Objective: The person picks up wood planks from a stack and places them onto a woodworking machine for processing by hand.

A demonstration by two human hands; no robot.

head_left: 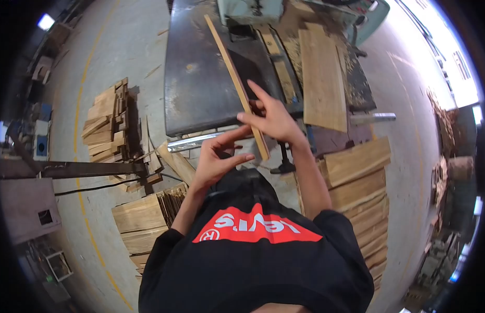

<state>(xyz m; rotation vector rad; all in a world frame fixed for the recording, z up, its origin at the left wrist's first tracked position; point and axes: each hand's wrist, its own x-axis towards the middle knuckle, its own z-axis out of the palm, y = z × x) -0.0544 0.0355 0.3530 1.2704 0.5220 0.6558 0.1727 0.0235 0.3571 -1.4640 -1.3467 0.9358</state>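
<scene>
Strip of wood [235, 78] slants over the dark surface [193, 88], near end past its edge, right hand [279, 122] gripping its near half, left hand [216, 164] fingers spread wide beside it; I judge it light, stiff, best held nearer mid-length.

A dark, flat metal surface [193, 94] stands before the person, with a pale green metal housing [250, 9] at its far side. A long, narrow light-brown wooden strip [229, 62] slants over it, far end to the left, near end past the front edge, between the left hand [219, 159] and right hand [272, 119]. A wide, flat brown wooden board [321, 78] lies on the surface's right part. A silver metal rail [193, 142] runs along the front. Brown wooden board stacks sit left of the surface [104, 122], near left [139, 224] and near right [359, 201].
</scene>
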